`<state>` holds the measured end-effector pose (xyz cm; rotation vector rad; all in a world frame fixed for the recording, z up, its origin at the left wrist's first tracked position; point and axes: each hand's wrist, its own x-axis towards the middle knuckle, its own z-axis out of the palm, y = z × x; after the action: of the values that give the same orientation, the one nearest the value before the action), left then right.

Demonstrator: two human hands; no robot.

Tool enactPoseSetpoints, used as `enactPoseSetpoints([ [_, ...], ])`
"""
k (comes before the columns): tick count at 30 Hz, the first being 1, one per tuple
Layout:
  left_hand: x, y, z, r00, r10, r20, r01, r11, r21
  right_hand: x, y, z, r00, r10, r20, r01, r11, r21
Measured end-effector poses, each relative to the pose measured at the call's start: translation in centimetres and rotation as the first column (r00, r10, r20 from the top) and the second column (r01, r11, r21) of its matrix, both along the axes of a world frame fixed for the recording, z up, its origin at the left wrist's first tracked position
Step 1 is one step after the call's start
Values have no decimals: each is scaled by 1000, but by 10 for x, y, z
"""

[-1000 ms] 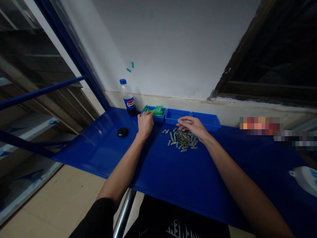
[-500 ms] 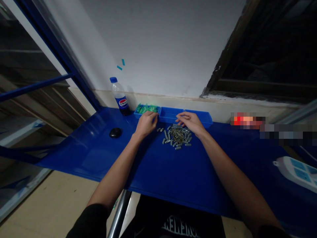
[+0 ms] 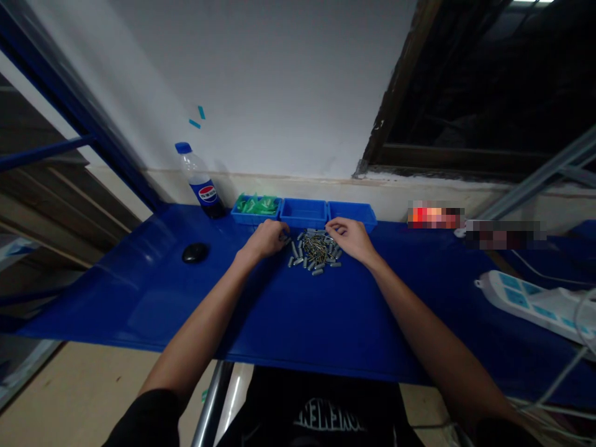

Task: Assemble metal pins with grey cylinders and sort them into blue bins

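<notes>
Screws (image 3: 317, 249), brassy and too tangled to count, lie heaped on the table (image 3: 316, 329) with grey cylinders (image 3: 317, 272), well over ten, strewn around and among them in one pile. The left hand (image 3: 268, 239), at the pile's left edge, has its fingers curled inward, tips drawn close; whether it pinches anything cannot be told. The right hand (image 3: 351, 238), at the far right edge, has loosely bent fingers and the thumb near the forefinger; whether a small piece sits between them cannot be made out. Behind stand three blue trays in one row: a left tray (image 3: 256, 219) holding many green pieces (image 3: 255, 205), a middle tray (image 3: 303, 213) and a right tray (image 3: 354, 212). One bottle (image 3: 205, 191) stands left of them, one black rounded object (image 3: 194, 252) lies nearer, two teal strips (image 3: 202, 113) mark the wall, and one white power strip (image 3: 526, 303) lies at right.
</notes>
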<state>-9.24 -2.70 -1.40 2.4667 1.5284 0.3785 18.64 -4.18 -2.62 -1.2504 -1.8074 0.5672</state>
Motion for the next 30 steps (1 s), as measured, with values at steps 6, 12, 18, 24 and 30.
enactPoseSetpoints([
  [6,36,7,22,843,-237,483,307,949,-69,0,-11,-13,909,43,-414,-82,994,-78],
  [12,67,9,32,732,-294,615,452,884,-116,0,-16,-17,823,32,-567,-145,977,-154],
  [18,64,16,35,707,-306,638,454,887,-77,-6,-15,-21,791,2,-612,-148,971,-189],
  [24,56,43,24,785,-136,604,58,987,147,-6,-14,-32,808,-93,-582,34,993,-111],
  [30,52,54,14,867,-103,488,-47,957,285,2,-11,-39,801,-131,-584,93,991,-94],
])
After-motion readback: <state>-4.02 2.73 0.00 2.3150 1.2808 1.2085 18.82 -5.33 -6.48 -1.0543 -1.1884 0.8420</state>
